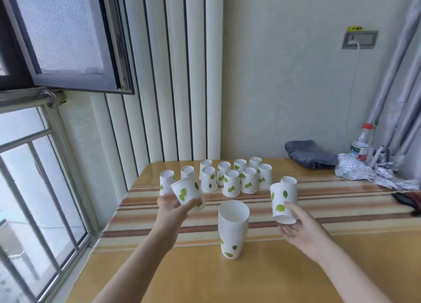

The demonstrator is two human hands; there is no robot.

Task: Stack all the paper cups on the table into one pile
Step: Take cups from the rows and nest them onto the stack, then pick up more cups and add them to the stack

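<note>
A person's two bare hands work over a glossy yellow wooden tabletop (273, 280) with a striped band across its middle. The left hand (169, 206) grips one white paper cup (186, 192), tilted, base pointing up and away. The right hand (296, 227) holds another cup (282, 202) upside down, fingers curled around its wide rim end. Between the hands, near the middle of the tabletop, stands the pile (232, 228): several cups nested mouth-up.

About a dozen more cups (231, 183) stand upside down in a cluster toward the far edge. All are thin white paper printed with green leaves, tapered, with a rolled rim.

They look very light and easily crushed, so a gentle hold around the side wall, near the stiffer rim or base, seems best. Each upturned cup probably needs flipping before it nests.

At the far right corner lie a grey cloth (311, 154), crumpled foil (364, 173) and a plastic bottle (362, 143).
</note>
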